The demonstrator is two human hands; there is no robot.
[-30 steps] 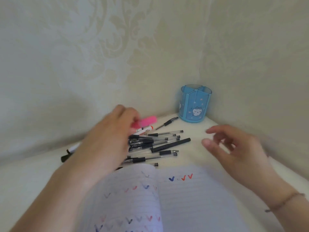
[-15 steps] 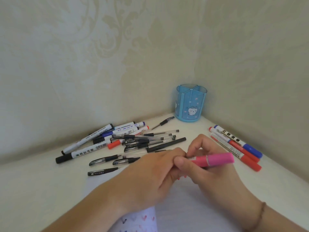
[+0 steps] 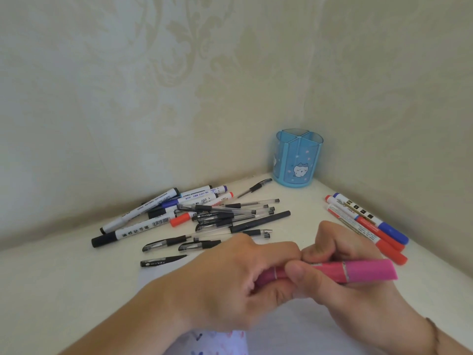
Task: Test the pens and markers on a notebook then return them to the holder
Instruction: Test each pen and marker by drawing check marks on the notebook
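Your left hand and right hand meet over the notebook. Both are curled round a pink marker, which lies roughly level: left fingers wrap its left end, right thumb and fingers pinch the middle, and the wide pink end sticks out to the right.

The blue holder stands upright in the wall corner, well apart from your hands; nothing shows above its rim.

A loose pile of black pens and white-barrelled markers lies on the table left of centre. 3 markers with red and blue caps lie side by side by the right wall.
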